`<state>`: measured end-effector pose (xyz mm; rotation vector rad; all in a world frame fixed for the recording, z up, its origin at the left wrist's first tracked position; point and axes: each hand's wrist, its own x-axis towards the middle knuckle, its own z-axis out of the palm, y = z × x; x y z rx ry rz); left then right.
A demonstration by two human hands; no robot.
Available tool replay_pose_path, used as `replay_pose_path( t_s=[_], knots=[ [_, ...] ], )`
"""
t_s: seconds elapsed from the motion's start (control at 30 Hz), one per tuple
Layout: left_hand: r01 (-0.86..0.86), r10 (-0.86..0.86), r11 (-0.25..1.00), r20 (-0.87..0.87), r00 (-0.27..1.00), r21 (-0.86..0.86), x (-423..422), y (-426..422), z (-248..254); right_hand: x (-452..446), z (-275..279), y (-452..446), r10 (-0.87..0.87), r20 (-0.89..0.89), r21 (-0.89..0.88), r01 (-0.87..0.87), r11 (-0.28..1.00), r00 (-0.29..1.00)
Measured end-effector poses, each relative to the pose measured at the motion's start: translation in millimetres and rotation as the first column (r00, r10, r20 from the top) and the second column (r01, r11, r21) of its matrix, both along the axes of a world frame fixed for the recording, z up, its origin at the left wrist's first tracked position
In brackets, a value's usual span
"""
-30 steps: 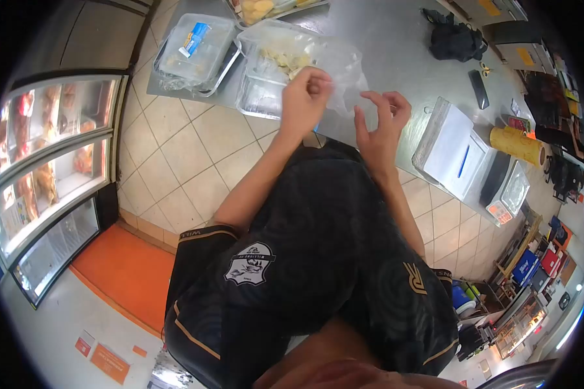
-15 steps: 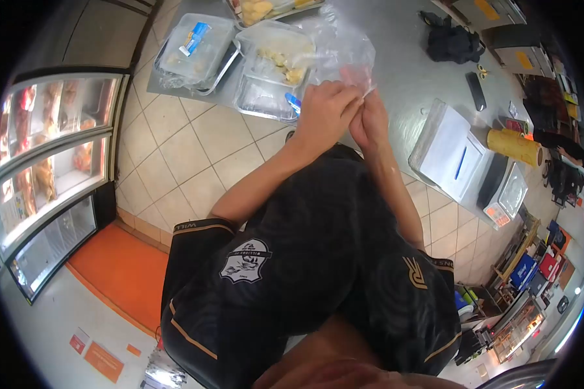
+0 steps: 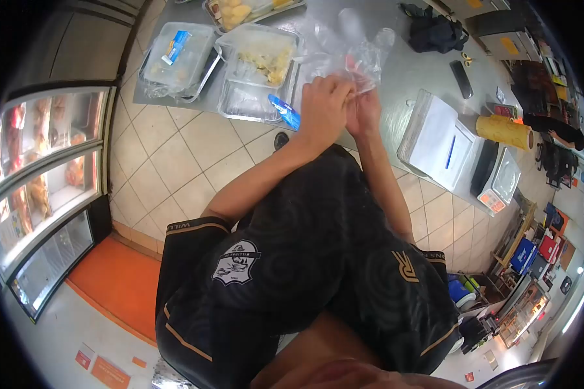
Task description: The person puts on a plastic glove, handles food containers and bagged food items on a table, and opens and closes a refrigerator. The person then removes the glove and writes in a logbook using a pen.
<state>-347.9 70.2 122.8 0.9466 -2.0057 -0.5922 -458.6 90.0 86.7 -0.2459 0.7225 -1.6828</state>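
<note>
My left hand (image 3: pixel 326 107) and my right hand (image 3: pixel 365 111) meet over the near edge of the metal table. Fingers of both are closed on a clear plastic bag (image 3: pixel 370 61), which spreads out beyond them. Just left of my left hand lies a blue and white label or packet (image 3: pixel 284 111). It rests by an empty clear tray (image 3: pixel 248 100). Behind that tray is a clear container (image 3: pixel 264 48) with pale yellowish food pieces inside.
A lidded container (image 3: pixel 178 61) stands at the table's left, with a food tray (image 3: pixel 230 14) behind. Rightward are a notebook with a blue pen (image 3: pixel 438 139), a yellow roll (image 3: pixel 505 132), a scale (image 3: pixel 499 185), a phone (image 3: pixel 461 79) and a black bag (image 3: pixel 438 32). Another person (image 3: pixel 558 131) is far right.
My hands, first apart, have come together and closed on the plastic bag. The bag has moved off the food container to the right, uncovering it. The whole view has shifted slightly.
</note>
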Motion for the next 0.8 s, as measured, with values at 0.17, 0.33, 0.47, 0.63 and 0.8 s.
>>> replay_pose_path(
  t_s=[0.17, 0.33, 0.47, 0.63, 0.8],
  knots=[
    [-0.023, 0.024, 0.999, -0.014, 1.0, 0.03, -15.5, 1.6, -2.4, 6.7, -31.6, 9.9, -0.046, -0.863, -0.077, -0.041, 0.996, 0.504],
    [0.063, -0.047, 0.996, 0.233, 0.971, -0.061, -12.3, 5.2, -3.3, -16.4, -49.3, -0.7, -0.039, -0.95, -0.026, 0.045, 0.999, 0.309],
    [0.131, -0.078, 0.972, 0.256, 0.963, -0.197, -9.4, 7.8, -8.1, -19.4, -71.1, -1.9, 0.007, -0.989, 0.025, 0.12, 0.992, 0.144],
    [0.09, -0.097, 0.991, -0.076, 0.992, -0.095, 3.3, 15.1, -1.8, -63.0, -98.2, -28.7, 0.2, -0.876, 0.24, 0.036, 0.97, 0.438],
    [-0.011, 0.026, 0.997, -0.191, 0.981, 0.077, -8.4, 9.2, -19.5, -28.8, 9.1, -18.6, 0.141, -0.05, -0.079, -0.145, 0.986, 0.989]
  ],
)
